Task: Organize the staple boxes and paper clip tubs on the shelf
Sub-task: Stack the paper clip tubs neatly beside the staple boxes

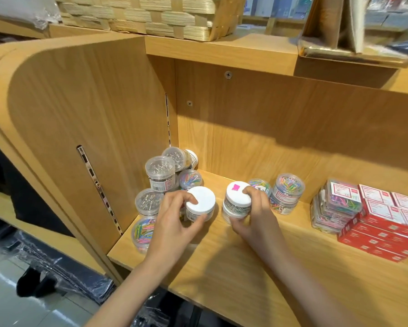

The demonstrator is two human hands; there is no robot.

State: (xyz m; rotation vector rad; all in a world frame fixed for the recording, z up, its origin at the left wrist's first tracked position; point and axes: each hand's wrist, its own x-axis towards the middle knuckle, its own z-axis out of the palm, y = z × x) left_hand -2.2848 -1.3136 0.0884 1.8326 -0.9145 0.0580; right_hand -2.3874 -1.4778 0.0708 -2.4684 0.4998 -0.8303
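Two upright white-lidded tubs, lids up: left hand (174,215) fingers grip one (200,202), right hand (254,213) fingers the other (237,200).

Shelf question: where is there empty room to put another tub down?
Bare wooden shelf lies in front of both hands, and behind between the white-lidded tubs and the back wall. The left corner's clear tubs and right red staple boxes are crowded.

We see a woven basket (151,15) on the top board. Right of the basket stands a gold cardboard box (335,31); left of the basket lies clear plastic wrap (21,10). Below the basket, two screws (228,74) sit in the back panel, and a metal slotted rail (99,187) runs down the side panel (85,119). Far below the basket, plastic-wrapped dark packs (56,263) lie on the floor.
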